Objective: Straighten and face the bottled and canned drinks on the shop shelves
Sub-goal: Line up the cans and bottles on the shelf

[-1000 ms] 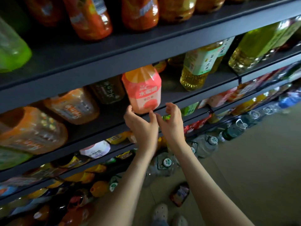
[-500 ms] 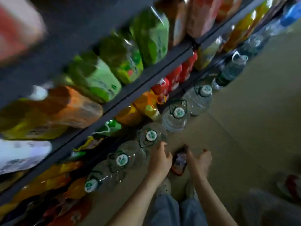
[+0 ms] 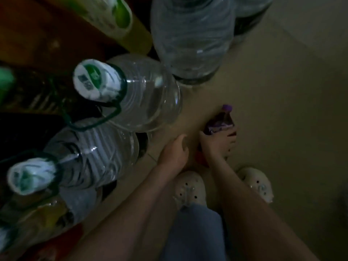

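**Now at floor level: the stray bottle is in hand**

A second ago both hands were up on a middle shelf, squaring a pink-labelled carton. Since then the person has bent right down, and the view has dropped past the lower shelves to the floor (image 3: 282, 110). The right hand (image 3: 216, 146) has wrapped its fingers round the lower half of the purple-capped bottle (image 3: 220, 122), which half a second ago lay untouched between the two reaching hands. The bottle sits at about four o'clock from the frame's centre, cap pointing toward twelve. Whether it has left the ground cannot be told in this dim light. The left hand (image 3: 174, 151), just beside at nine o'clock of the right, hangs with loosely curled fingers and holds nothing.

Judged from this, the job has turned from facing stock to recovering a fallen item, which must then find its proper row.

Crowding the nine to twelve o'clock side are large clear containers: the nearest water jug (image 3: 143, 95) with its white and green cap, a second jug (image 3: 90, 153) at eight o'clock and a third jug (image 3: 192, 34) at twelve. A green-labelled bottle (image 3: 120, 21) leans in at eleven. The pale shoes (image 3: 190, 187) and a blue trouser leg (image 3: 194, 228) stand at six o'clock. On the way up, the left forearm is likely to pass close to the nearest jug.
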